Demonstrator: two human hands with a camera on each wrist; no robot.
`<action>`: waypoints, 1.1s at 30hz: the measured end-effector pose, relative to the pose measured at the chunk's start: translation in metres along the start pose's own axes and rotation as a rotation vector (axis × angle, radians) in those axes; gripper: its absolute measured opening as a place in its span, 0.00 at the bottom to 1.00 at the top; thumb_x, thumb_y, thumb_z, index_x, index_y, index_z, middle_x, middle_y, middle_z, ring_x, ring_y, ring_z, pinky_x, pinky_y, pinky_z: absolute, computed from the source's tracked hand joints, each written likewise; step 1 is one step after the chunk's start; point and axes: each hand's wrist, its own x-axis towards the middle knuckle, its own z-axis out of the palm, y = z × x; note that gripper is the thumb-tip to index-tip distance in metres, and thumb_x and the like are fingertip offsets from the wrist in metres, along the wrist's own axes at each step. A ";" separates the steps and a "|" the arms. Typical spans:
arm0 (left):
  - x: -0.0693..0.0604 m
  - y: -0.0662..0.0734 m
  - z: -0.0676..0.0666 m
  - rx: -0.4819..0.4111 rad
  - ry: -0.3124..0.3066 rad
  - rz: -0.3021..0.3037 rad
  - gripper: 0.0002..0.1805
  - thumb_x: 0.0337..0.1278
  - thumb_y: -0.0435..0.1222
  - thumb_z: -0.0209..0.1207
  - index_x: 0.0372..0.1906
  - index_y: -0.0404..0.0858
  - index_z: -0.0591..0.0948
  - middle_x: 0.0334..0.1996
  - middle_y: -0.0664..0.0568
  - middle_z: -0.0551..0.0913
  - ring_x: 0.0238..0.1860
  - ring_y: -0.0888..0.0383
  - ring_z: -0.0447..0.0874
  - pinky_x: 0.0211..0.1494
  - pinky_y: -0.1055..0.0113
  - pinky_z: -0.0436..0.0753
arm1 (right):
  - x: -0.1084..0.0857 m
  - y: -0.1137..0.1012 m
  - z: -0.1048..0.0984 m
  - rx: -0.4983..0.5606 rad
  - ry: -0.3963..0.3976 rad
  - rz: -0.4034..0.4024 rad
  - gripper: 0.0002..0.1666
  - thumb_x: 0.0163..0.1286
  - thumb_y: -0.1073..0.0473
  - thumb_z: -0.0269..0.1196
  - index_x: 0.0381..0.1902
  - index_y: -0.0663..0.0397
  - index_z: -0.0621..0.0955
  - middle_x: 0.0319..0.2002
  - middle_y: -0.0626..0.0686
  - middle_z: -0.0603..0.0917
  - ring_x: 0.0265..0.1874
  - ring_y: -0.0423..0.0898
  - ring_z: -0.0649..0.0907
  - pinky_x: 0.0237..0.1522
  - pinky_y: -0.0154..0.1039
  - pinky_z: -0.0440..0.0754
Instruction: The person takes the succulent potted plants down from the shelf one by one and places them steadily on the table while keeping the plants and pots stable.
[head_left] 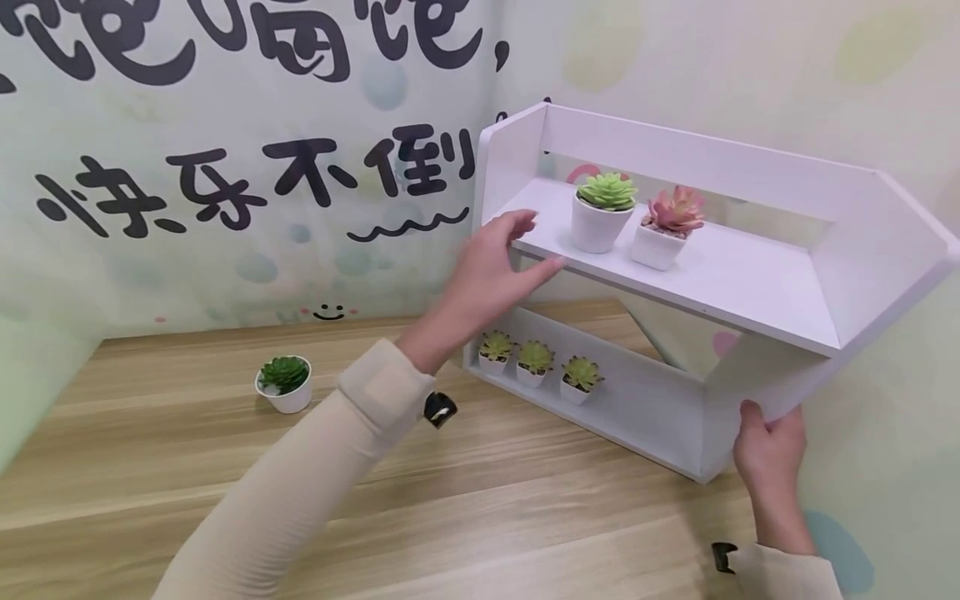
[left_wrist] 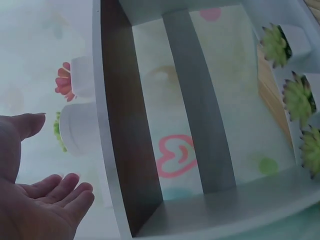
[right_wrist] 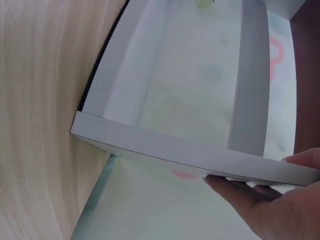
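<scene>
A white two-tier shelf (head_left: 750,275) stands on the wooden table. On its upper board are a green succulent in a round white pot (head_left: 596,225) and a pink succulent in a square white pot (head_left: 660,242). My left hand (head_left: 491,267) is at the upper board's front left, thumb and fingers spread apart, nearest the round pot; the left wrist view shows a gap between hand and pot. With my right hand (head_left: 772,454) I grip the edge of the shelf's right side panel (right_wrist: 165,150), thumb and fingers on opposite faces.
Three small green succulents, one being the middle potted succulent (head_left: 534,362), line the lower tier's left part. A dark green succulent in a round white pot (head_left: 285,385) sits on the table (head_left: 420,517) to the left. Printed backdrop walls (head_left: 247,275) rise behind.
</scene>
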 end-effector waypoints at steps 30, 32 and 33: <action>0.075 0.018 0.052 -0.086 -0.040 -0.188 0.51 0.51 0.51 0.74 0.75 0.38 0.62 0.68 0.48 0.74 0.68 0.57 0.74 0.72 0.66 0.75 | -0.004 -0.001 0.001 0.014 0.011 0.000 0.25 0.74 0.57 0.49 0.64 0.65 0.70 0.55 0.63 0.78 0.44 0.34 0.71 0.45 0.31 0.66; 0.075 0.017 0.053 -0.067 -0.039 -0.183 0.48 0.52 0.51 0.73 0.73 0.37 0.64 0.67 0.48 0.76 0.66 0.58 0.75 0.70 0.67 0.76 | -0.004 -0.002 0.001 0.018 0.012 -0.002 0.25 0.74 0.57 0.49 0.64 0.65 0.70 0.54 0.61 0.77 0.43 0.32 0.71 0.45 0.30 0.67; 0.074 0.017 0.053 -0.057 -0.039 -0.177 0.46 0.52 0.51 0.73 0.71 0.37 0.65 0.66 0.49 0.76 0.66 0.58 0.76 0.70 0.68 0.77 | -0.003 -0.002 0.001 0.021 0.015 -0.004 0.25 0.74 0.57 0.49 0.63 0.65 0.70 0.53 0.60 0.77 0.42 0.30 0.70 0.45 0.30 0.67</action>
